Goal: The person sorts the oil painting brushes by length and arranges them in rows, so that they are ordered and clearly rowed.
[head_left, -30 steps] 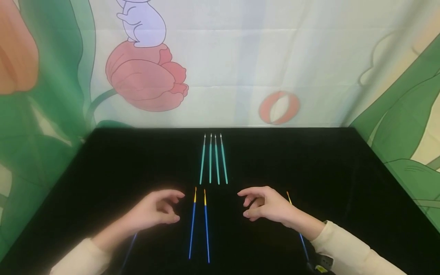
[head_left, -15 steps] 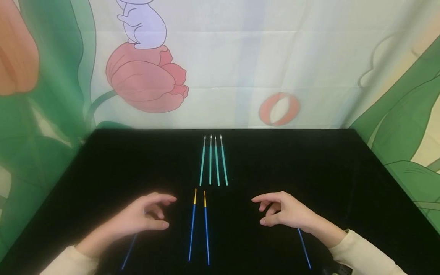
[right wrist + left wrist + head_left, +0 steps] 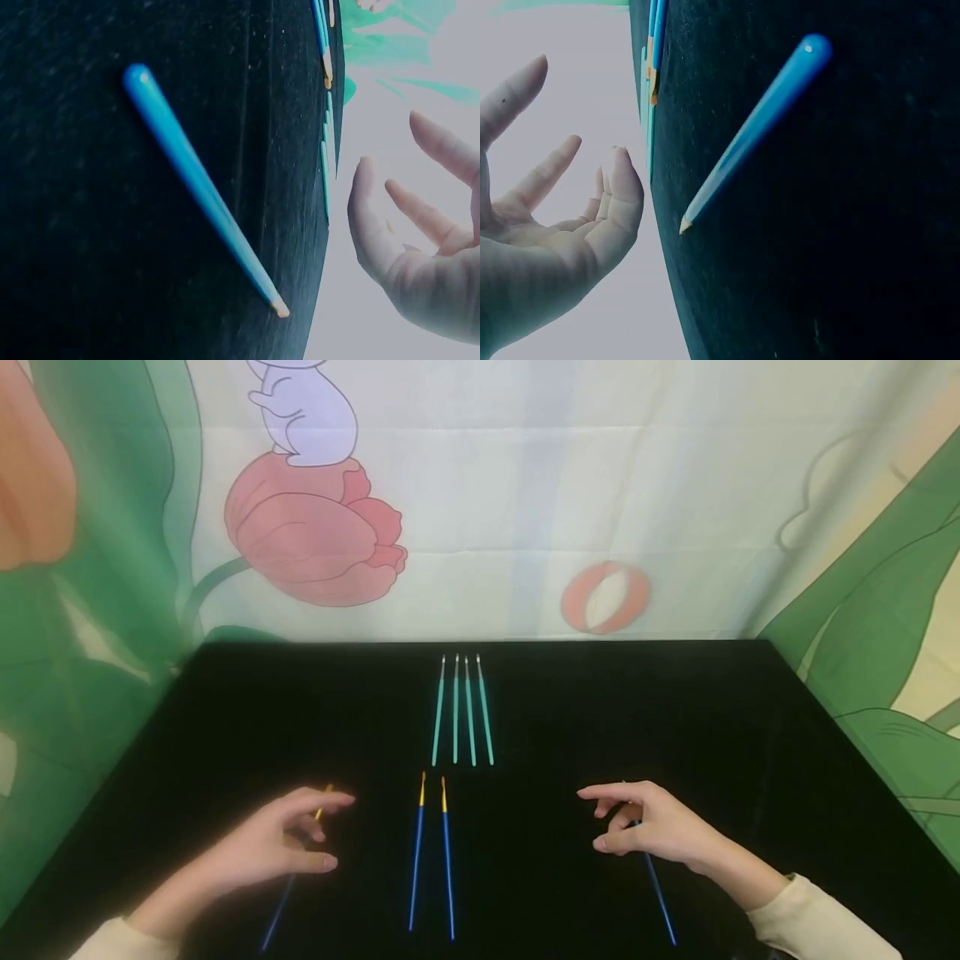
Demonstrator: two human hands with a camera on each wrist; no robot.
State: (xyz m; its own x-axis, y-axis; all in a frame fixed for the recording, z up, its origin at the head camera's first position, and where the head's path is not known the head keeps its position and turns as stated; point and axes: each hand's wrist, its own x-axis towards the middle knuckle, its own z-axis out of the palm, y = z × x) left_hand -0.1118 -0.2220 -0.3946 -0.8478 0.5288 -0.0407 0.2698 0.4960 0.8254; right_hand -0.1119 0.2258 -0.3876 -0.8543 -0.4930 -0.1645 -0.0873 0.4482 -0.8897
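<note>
My left hand point(image 3: 277, 839) hovers above a blue-handled paintbrush point(image 3: 277, 912) at the left, hiding part of its shaft. The thumb and fingers are spread and loosely bent, with nothing between them. In the left wrist view this brush point(image 3: 750, 131) lies on the dark table, apart from the fingers. On the other side, my right hand point(image 3: 663, 827) is held over another blue paintbrush point(image 3: 661, 900), partly covering its tip end. Its fingers are likewise parted and hold nothing. The right wrist view shows that brush point(image 3: 199, 180) on the table, with a gap to the hand.
Two more blue paintbrushes with yellow ferrules, one left point(image 3: 417, 868) and one right point(image 3: 448, 877), lie side by side between the hands. Farther back is a row of several teal paintbrushes point(image 3: 455, 718). A printed curtain point(image 3: 480, 510) hangs behind the black table point(image 3: 675, 710).
Both hands have drawn apart, the left moving leftward and the right rightward, each now over an outer blue paintbrush. The paintbrushes have stayed in place.
</note>
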